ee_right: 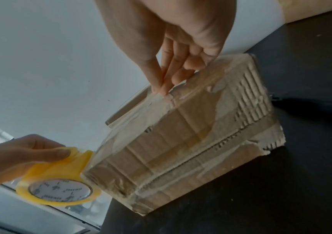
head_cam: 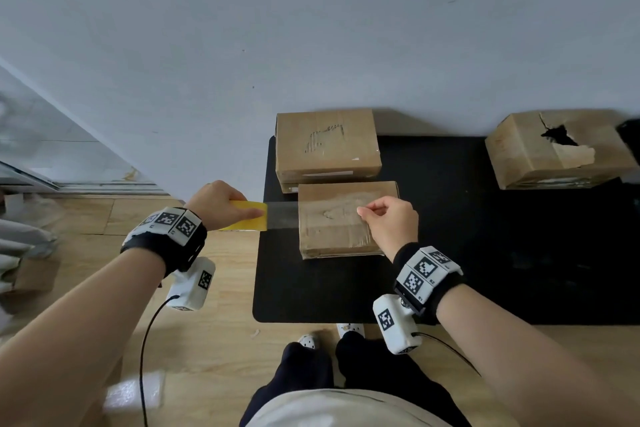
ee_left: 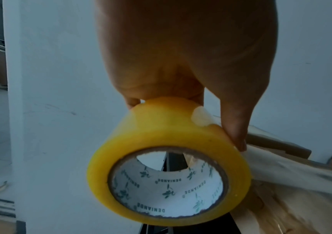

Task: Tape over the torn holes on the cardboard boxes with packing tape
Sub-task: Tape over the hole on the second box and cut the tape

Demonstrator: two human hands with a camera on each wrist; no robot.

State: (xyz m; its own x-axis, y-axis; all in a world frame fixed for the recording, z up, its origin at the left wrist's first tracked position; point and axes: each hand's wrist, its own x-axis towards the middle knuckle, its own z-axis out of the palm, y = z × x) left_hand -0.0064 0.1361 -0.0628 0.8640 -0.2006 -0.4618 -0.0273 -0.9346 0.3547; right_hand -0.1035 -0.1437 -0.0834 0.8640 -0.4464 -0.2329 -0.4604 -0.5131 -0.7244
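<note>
A small cardboard box (head_cam: 332, 236) (ee_right: 191, 139) lies on the black mat, its top scuffed and covered with earlier clear tape. My left hand (head_cam: 221, 203) (ee_left: 183, 66) grips a yellow roll of packing tape (head_cam: 247, 217) (ee_left: 161, 158) (ee_right: 60, 177) just left of the box. A clear strip of tape (head_cam: 282, 215) runs from the roll over the box top. My right hand (head_cam: 389, 222) (ee_right: 173, 63) pinches the strip's free end between thumb and fingers above the box's right half.
A larger box (head_cam: 327, 146) with a scraped top stands behind the small one. A third box (head_cam: 557, 149) with a torn black hole sits at the mat's far right. The black mat (head_cam: 485, 253) lies on a wooden floor (head_cam: 207, 340) against a grey wall. My feet are at the mat's near edge.
</note>
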